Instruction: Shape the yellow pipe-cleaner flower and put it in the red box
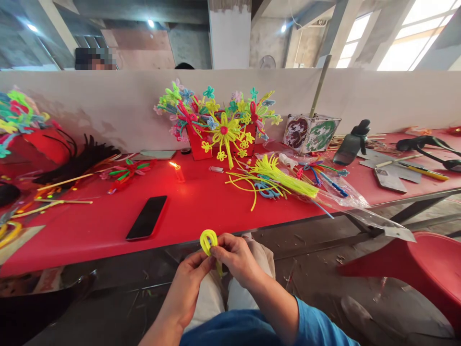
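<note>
A yellow pipe cleaner (208,236), bent into a doubled loop, stands up between my two hands just off the table's front edge, over my lap. My left hand (192,274) pinches its base from the left. From the right, my right hand (236,254) grips the same spot with thumb and fingers closed. A short yellow tail hangs below the fingers; the rest of the base is hidden by them. On the table beyond lie a bundle of yellow pipe cleaners (284,175) and a large yellow pipe-cleaner flower (224,130).
A lit red candle (179,174) burns on the red table (201,206), with a black phone (147,217) nearer me. Blue scissors (266,190) lie partly under the bundle. A dark bottle (351,144) stands at the right; a red stool (428,269) is beside me.
</note>
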The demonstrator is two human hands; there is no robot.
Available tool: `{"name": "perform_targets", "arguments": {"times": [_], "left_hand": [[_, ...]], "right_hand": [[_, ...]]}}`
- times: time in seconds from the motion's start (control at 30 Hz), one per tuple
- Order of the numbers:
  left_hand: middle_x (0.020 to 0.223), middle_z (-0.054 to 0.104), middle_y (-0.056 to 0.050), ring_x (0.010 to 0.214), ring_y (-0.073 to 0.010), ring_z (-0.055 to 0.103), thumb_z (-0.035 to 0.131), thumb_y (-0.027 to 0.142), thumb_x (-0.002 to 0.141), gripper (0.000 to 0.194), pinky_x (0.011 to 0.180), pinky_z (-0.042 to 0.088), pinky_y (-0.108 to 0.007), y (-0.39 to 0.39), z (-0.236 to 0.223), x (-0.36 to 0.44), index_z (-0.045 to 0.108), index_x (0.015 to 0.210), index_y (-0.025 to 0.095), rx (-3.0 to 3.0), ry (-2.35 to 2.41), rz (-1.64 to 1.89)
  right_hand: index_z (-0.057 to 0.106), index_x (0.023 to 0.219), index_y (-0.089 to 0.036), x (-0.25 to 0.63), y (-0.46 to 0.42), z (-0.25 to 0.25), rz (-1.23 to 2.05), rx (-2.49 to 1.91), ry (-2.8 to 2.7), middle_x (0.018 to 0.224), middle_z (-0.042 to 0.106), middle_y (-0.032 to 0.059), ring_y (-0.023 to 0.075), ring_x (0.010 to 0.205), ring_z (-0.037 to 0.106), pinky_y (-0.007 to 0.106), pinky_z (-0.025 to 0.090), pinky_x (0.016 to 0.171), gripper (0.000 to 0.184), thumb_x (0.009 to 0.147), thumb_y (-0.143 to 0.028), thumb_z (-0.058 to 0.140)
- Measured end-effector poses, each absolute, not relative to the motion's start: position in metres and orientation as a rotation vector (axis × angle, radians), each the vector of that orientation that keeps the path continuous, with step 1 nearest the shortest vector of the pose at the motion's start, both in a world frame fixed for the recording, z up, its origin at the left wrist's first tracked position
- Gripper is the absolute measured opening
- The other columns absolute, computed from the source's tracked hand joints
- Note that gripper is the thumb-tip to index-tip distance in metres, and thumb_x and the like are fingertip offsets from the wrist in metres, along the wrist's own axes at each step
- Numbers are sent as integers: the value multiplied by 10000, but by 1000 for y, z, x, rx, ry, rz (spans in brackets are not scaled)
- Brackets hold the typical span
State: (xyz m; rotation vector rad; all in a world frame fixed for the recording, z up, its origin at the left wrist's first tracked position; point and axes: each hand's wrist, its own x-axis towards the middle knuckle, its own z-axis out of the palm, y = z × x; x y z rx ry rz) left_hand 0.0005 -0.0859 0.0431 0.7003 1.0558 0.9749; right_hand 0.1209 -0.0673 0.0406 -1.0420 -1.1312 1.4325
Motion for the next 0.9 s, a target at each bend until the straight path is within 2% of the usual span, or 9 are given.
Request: {"name": "perform_targets", "arguments": {"times": [0.13, 0.3, 0.63, 0.77, 0.9], "left_hand": [[571, 639, -11, 554, -144, 560, 718, 269, 625, 142, 577, 413, -260, -86, 46, -2, 690, 689, 146, 670, 1034, 921], [566, 632, 9, 542, -117, 531, 738, 260, 596, 137, 534, 379, -220, -86, 41, -3, 677, 652, 152, 625, 1076, 969], [601, 648, 10, 563, -158, 564, 734, 251, 583, 159, 550, 407, -251, -85, 41, -11, 695, 716, 173, 750, 1084, 928], [587, 652, 13, 579, -167, 575, 742, 238, 569, 158, 556, 418, -252, -83, 43, -10, 698, 709, 180, 691, 1062, 970], [529, 639, 18, 552, -172, 584, 779, 283, 507, 192, 544, 434, -259, -81, 44, -10, 686, 644, 187, 568, 1061, 1043]], "right_hand": [[509, 598, -157, 118, -68, 39, 1453, -1047, -1100, 518, 434, -56, 62, 460, 361, 191, 282, 440, 128, 643, -271, 549], [520, 593, -160, 114, -69, 35, 1355, -1058, -1149, 556, 479, -37, 73, 499, 409, 195, 317, 472, 131, 659, -268, 553], [504, 590, -172, 109, -68, 37, 1368, -1046, -1157, 542, 472, -37, 79, 493, 437, 187, 327, 454, 160, 657, -303, 566], [586, 675, -160, 111, -70, 38, 1313, -1064, -1228, 625, 553, -2, 104, 566, 503, 206, 378, 523, 200, 693, -358, 559], [629, 695, -189, 114, -75, 34, 1235, -1144, -1298, 634, 567, 1, 113, 582, 486, 204, 354, 515, 140, 719, -294, 539]]}}
